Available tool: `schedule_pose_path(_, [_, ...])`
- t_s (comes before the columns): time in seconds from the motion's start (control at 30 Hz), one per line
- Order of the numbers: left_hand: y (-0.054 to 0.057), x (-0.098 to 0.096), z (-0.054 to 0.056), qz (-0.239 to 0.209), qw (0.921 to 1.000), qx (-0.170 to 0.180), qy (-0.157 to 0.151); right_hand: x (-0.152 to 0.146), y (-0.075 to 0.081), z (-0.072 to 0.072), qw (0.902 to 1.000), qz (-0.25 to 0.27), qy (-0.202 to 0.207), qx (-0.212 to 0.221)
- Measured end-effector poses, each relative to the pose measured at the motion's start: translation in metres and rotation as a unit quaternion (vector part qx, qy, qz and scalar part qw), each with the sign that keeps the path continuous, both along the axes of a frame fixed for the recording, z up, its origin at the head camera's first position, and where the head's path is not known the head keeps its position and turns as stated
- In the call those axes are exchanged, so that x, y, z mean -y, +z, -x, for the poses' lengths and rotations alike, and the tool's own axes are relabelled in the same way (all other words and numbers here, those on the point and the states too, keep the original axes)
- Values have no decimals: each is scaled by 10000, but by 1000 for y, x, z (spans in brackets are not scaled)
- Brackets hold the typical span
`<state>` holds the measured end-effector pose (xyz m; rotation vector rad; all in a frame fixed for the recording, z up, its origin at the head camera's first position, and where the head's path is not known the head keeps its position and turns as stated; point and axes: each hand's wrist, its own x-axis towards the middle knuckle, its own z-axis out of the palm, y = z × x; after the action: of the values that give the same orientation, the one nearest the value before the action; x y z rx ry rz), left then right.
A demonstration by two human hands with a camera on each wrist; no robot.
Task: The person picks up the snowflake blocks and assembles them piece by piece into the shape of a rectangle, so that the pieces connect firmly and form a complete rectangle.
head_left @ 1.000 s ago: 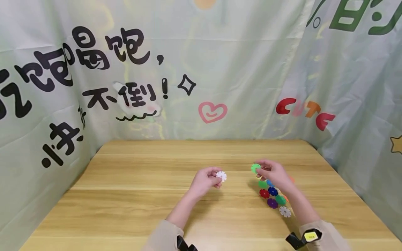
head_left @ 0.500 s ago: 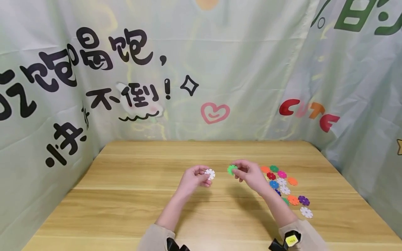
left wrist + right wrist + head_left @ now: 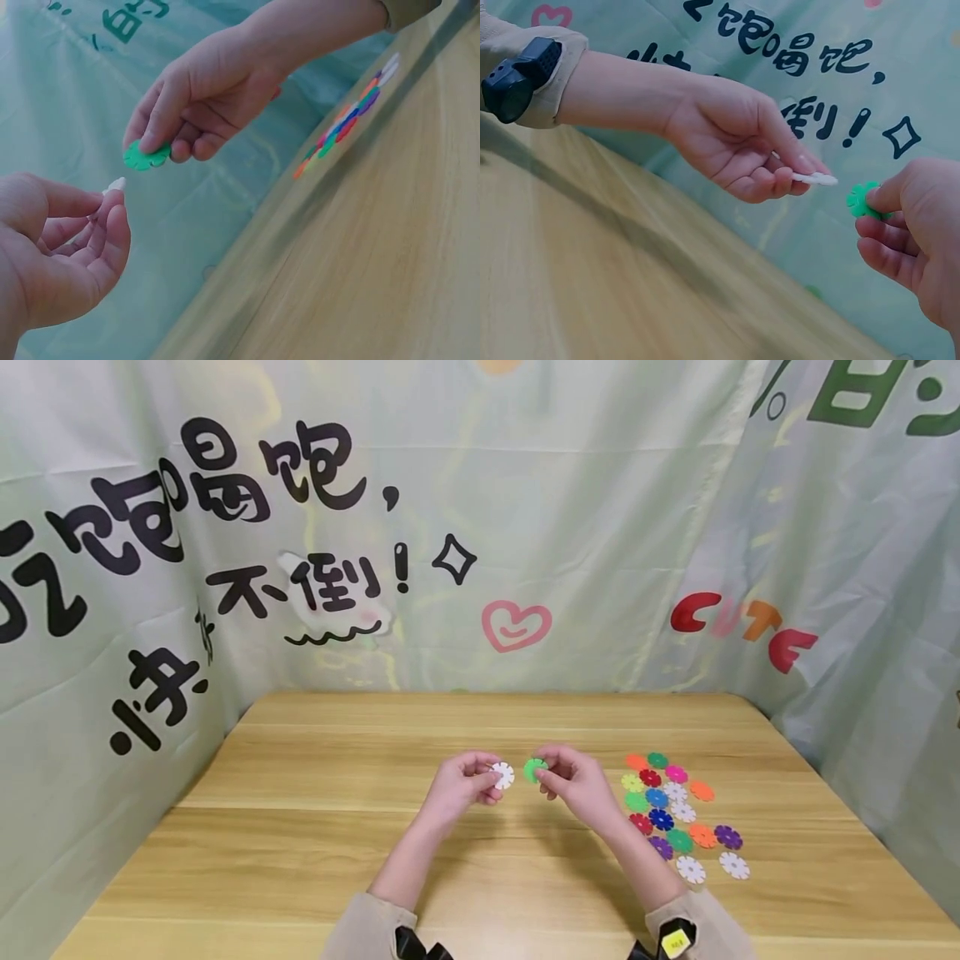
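Observation:
My left hand (image 3: 459,783) pinches a white notched plastic disc (image 3: 504,775) between thumb and fingers, above the table. Facing it, my right hand (image 3: 576,781) pinches a bright green notched disc (image 3: 534,769) by its edge. A small gap separates the two discs in the head view. The left wrist view shows the green disc (image 3: 146,155) tilted, its slots along the rim, and just an edge of the white disc (image 3: 115,184). From the right wrist, the white disc (image 3: 817,179) appears almost edge-on, left of the green disc (image 3: 864,199).
Right of my right hand, several notched discs in orange, red, blue, purple, green and white lie flat on the wooden table (image 3: 300,843), among them a purple disc (image 3: 728,837) and a pink disc (image 3: 677,774). A printed curtain (image 3: 585,527) hangs behind and beside the table.
My right hand has moved left with the green disc, away from the loose discs and close to the white one. The left hand moved slightly left, then stayed nearly still.

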<state>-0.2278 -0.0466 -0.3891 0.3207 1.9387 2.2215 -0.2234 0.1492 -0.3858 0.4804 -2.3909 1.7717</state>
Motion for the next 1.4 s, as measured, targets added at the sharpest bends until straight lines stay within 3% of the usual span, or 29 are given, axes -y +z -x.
schedule_pose_path(0.37, [-2,0,-1,25,10000,72,-30,6,-6,-6,9998,8,202,-34])
schedule_pose_path(0.6, [-1,-1,-1,72,9999,114,-42,12,11,-19,9990,-80,319,-309])
schedule_pose_path(0.77, [-3,-2,-1,68,9999,117,-65,15,14,-23,9989,-38,304,-362])
schedule_pose_path(1.13, [-5,-3,0,-8,9998,141,-103,18,6,-23,9891,-15,391,-1419])
schedule_pose_path(1.4, [-4,-3,0,-46,9998,186,-111,20,3,-22,9802,122,534,-1902])
